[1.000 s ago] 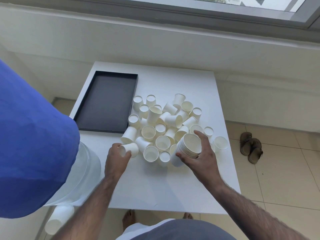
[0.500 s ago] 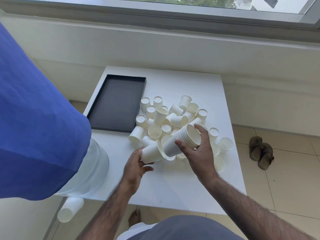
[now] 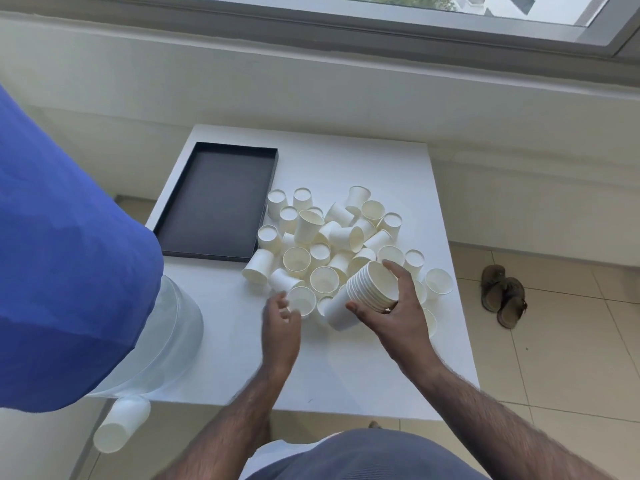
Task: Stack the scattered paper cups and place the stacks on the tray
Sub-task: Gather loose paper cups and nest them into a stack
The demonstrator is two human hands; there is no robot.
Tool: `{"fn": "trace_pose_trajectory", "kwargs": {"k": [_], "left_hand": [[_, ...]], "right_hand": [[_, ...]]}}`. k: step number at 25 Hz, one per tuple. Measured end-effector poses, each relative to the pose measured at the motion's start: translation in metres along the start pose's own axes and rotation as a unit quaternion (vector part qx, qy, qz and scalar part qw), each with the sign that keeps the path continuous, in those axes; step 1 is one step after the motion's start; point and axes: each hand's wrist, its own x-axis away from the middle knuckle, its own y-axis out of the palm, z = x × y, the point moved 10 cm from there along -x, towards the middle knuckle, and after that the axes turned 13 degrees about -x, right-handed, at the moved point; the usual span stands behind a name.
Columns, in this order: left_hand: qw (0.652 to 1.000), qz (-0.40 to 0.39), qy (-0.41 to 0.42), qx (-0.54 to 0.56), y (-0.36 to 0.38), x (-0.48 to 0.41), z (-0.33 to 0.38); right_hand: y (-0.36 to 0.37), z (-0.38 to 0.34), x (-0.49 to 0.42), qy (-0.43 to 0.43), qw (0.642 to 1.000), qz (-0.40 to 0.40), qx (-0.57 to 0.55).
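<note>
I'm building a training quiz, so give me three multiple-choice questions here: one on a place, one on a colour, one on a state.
1. Where on the table does the tray lie?
A) far left part
B) near right corner
C) dead centre

2. What colour is the tray?
A) white
B) black
C) red

3. What is the right hand doing?
A) resting flat
B) hanging idle
C) gripping a stack of cups

Answers:
1 A, it lies left of the loose cups.
2 B, its floor and rim are black.
3 C, it wraps round the stack.
</note>
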Motion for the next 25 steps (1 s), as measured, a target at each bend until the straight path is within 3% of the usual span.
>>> {"fn": "trace_pose_trajectory", "kwargs": {"k": [2, 6, 14, 19, 25], "left_hand": [[0.993, 0.016, 0.013, -0.117, -0.003, -0.019, -0.025], [0.982, -0.030, 0.057, -0.178, 0.023, -0.043, -0.043], [0.982, 0.002, 0.092, -0.167, 0.052, -0.066, -0.031], [0.989, 0.015, 0.091, -0.118, 0.034, -0.059, -0.026], [0.973, -0.062, 0.200, -0.099, 0.013, -0.021, 0.021]], "right_hand": [[-0.014, 0.003, 0.002, 0.007, 1.000, 0.013, 0.012], [-0.038, 0.010, 0.006, 0.017, 0.999, 0.028, 0.044], [-0.054, 0.009, 0.007, 0.017, 0.996, 0.041, 0.072], [-0.043, 0.001, 0.000, 0.004, 0.998, 0.032, 0.057], [-0.003, -0.019, -0.014, -0.021, 1.000, 0.021, -0.002]]}}
